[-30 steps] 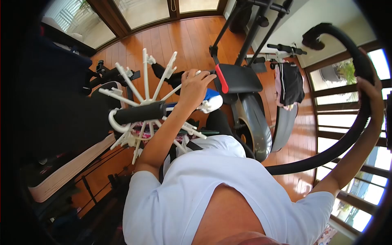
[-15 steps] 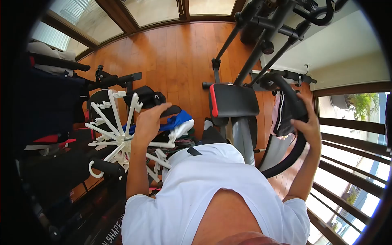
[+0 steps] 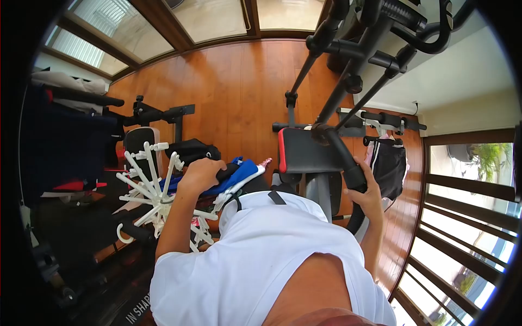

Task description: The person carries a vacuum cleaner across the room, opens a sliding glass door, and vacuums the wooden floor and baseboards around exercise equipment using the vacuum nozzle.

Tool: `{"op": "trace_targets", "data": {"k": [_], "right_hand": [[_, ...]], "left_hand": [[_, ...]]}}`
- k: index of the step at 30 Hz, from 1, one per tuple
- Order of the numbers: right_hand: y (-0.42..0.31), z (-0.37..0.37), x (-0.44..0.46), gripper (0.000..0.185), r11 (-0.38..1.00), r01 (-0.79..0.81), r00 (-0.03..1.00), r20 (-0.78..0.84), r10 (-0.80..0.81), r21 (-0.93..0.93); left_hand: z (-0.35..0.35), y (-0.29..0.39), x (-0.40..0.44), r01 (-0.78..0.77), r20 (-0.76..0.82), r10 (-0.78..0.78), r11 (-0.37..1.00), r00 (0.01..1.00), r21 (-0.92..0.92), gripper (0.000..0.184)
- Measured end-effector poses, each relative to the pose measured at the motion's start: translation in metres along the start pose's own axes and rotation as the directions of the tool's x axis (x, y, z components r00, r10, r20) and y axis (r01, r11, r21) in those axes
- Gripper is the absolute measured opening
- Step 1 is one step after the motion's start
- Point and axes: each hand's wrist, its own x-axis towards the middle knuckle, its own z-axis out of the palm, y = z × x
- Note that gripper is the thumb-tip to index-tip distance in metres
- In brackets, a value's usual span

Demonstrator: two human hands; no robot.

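My right hand (image 3: 370, 193) is wrapped round the black handle grip of a vacuum cleaner hose (image 3: 341, 149). Its tube points up and left over the black padded seat (image 3: 305, 157), and a ribbed hose runs down below the hand. My left hand (image 3: 200, 175) is at the clothes pile, fingers curled by a dark item (image 3: 226, 169) at their tips; what they hold is not clear. Beside them lie a blue garment (image 3: 239, 176) and a white one (image 3: 239, 187). A white plastic clip hanger (image 3: 162, 204) stands left of my left forearm.
Exercise machine bars (image 3: 356, 70) rise at upper right. Dark clothes (image 3: 70, 141) hang at the left. Black shorts (image 3: 390, 168) hang at the right near the slatted window (image 3: 462, 217). A black bag-like item (image 3: 191, 150) lies above the pile. Wooden floor (image 3: 234, 87) extends ahead.
My right hand has swung the hose handle leftward, from beside the seat to over its right edge. My left hand has lowered toward the blue garment. The view has shifted slightly.
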Motion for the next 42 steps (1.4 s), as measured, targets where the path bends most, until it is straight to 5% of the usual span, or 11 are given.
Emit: {"op": "trace_targets", "data": {"k": [5, 8, 12, 16, 24, 27, 35, 37, 39, 41, 42], "right_hand": [[0.004, 0.007, 0.014, 0.075, 0.997, 0.046, 0.999, 0.005, -0.045, -0.070], [-0.004, 0.020, 0.022, 0.074, 0.989, 0.096, 0.995, -0.029, -0.100, -0.109], [0.008, 0.037, 0.042, 0.075, 0.974, 0.152, 0.982, -0.088, -0.168, -0.170], [0.017, 0.055, 0.072, 0.077, 0.965, 0.125, 0.979, -0.127, -0.157, -0.232], [-0.002, 0.113, 0.146, 0.076, 0.967, -0.155, 0.920, -0.387, 0.066, -0.204], [-0.044, 0.118, 0.145, 0.071, 0.961, -0.271, 0.879, -0.421, 0.223, -0.055], [-0.046, 0.179, 0.117, 0.073, 0.940, -0.207, 0.860, -0.407, 0.307, 0.272], [-0.011, 0.207, 0.106, 0.065, 0.929, -0.062, 0.781, -0.562, 0.272, 0.364], [0.041, 0.230, 0.087, 0.054, 0.584, 0.130, 0.640, -0.518, 0.568, 0.801], [0.110, 0.272, 0.066, 0.046, 0.818, -0.127, 0.090, -0.815, 0.572, 0.560], [0.134, 0.295, 0.047, 0.048, 0.576, -0.577, -0.055, -0.731, 0.681, 0.579]], "left_hand": [[-0.023, 0.068, 0.072, -0.234, 0.122, 0.260, 0.953, 0.958, -0.192, 0.041], [0.006, 0.103, 0.141, -0.424, 0.186, 0.610, 0.707, 0.770, -0.566, 0.054], [0.053, 0.127, 0.212, 0.341, 0.299, 0.841, 0.147, 0.452, -0.929, 0.065], [0.038, 0.141, 0.234, 0.532, 0.200, 0.802, -0.167, 0.563, -0.830, 0.062], [-0.014, 0.122, 0.315, 0.670, 0.505, 0.646, -0.014, 0.573, -0.742, 0.040], [-0.030, 0.104, 0.344, 0.752, 0.500, 0.762, 0.025, 0.412, -0.659, 0.038], [-0.068, 0.068, 0.384, 0.785, 0.644, 0.668, 0.142, 0.374, -0.603, 0.031], [-0.077, 0.062, 0.394, 0.799, 0.658, 0.657, 0.140, 0.367, -0.585, 0.033], [-0.089, 0.061, 0.391, 0.811, 0.662, 0.659, 0.133, 0.356, -0.569, 0.036], [-0.099, 0.063, 0.379, 0.804, 0.654, 0.670, 0.144, 0.350, -0.577, 0.036], [-0.102, 0.063, 0.375, 0.790, 0.650, 0.664, 0.144, 0.369, -0.596, 0.035]]}}
